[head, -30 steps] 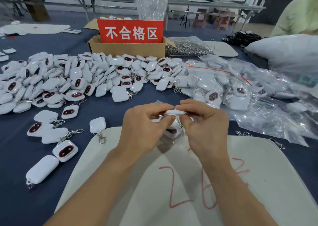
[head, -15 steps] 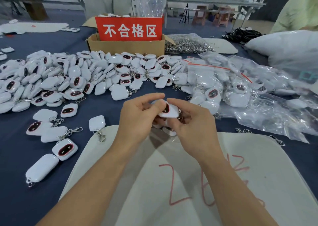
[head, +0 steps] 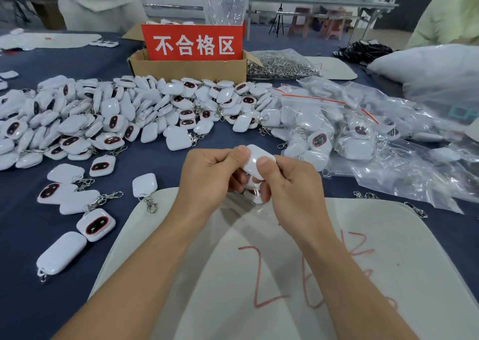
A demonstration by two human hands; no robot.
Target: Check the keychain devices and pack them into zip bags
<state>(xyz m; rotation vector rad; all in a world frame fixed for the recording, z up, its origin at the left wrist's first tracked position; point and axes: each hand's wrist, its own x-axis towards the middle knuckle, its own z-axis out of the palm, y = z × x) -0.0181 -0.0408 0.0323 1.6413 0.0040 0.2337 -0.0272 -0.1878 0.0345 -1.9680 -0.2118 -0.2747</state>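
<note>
Over the white pad [head: 401,249]: the left hand [head: 207,176] and the right hand [head: 293,186] meet around one keychain device [head: 255,162], held just above the pad.
Left fingers: curled, with a fingertip and thumb pinching the device's upper left edge.
Right fingers: curled beneath it, with the thumb pressed flat on its white back, so this hand grasps it too.
Device: its plain back faces the camera and the dark face is turned away, so its condition cannot be read from here.
Under the hands: a clear zip bag [head: 246,210] seems to lie there with what may be a second white device [head: 255,197] inside, though the glare on the film leaves this uncertain.
Step in hand: this looks like the check, with bagging to follow.
Doing it well: roll the device between the thumbs so both faces and the clasp ring catch the light. Keep the pinch on the edges, off the dark face. Stay low over the pad so a slip does no harm.
If faulty: the cardboard box [head: 189,67] with the red sign [head: 191,43] stands beyond the loose pile [head: 103,116].
If sound: hold the bag mouth open with one hand, slide the device in clasp first and press the seal along its whole length. The packed bags [head: 337,137] lie to the right on the table [head: 160,166].
</note>
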